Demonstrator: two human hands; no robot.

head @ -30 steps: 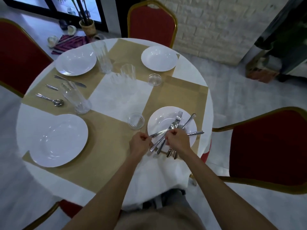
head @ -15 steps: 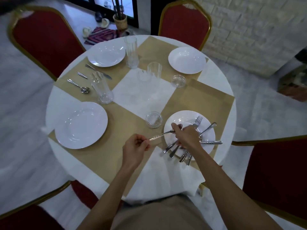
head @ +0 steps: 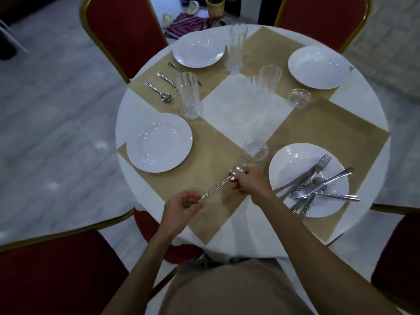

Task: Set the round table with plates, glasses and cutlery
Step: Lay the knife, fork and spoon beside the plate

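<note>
Head view showed the spoon point(head: 222, 184) above the tan mat point(head: 211, 155), left hand point(head: 181, 206) pinching its handle end, right hand point(head: 251, 183) gripping its neck, probably steadying it for laying beside the nearest empty plate point(head: 159, 142).

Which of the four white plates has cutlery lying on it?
The near-right plate, beside the right hand: a pile of cutlery lies on it. The near-left plate, far-left plate and far-right plate carry nothing.

White plates point(head: 159, 142) on tan mats point(head: 211, 167); white bench point(head: 247, 110); red, gold-framed chairs point(head: 122, 30) around it; striped purple cloth point(head: 186, 25) beyond.
</note>
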